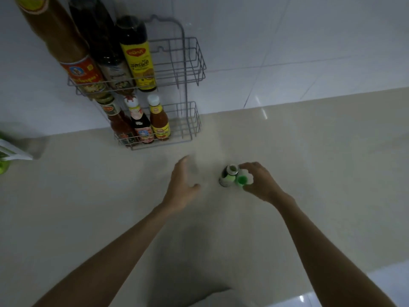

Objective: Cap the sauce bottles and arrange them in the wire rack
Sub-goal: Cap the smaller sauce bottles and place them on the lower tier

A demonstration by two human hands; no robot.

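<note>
Head view: right hand (259, 181) pinching green cap (242, 180) beside open bottle (228, 177) on near counter (309, 151), left hand (182, 182) spread and empty, rack (188, 69) far left; likely tipped bottle if capped unsteadied.

Both forearms bare to frame edge, no sleeves visible. Left hand (180, 185) & right hand (260, 185): no gloves, rings, watch or wristband seen. Lighting dim, finer detail unclear.
</note>
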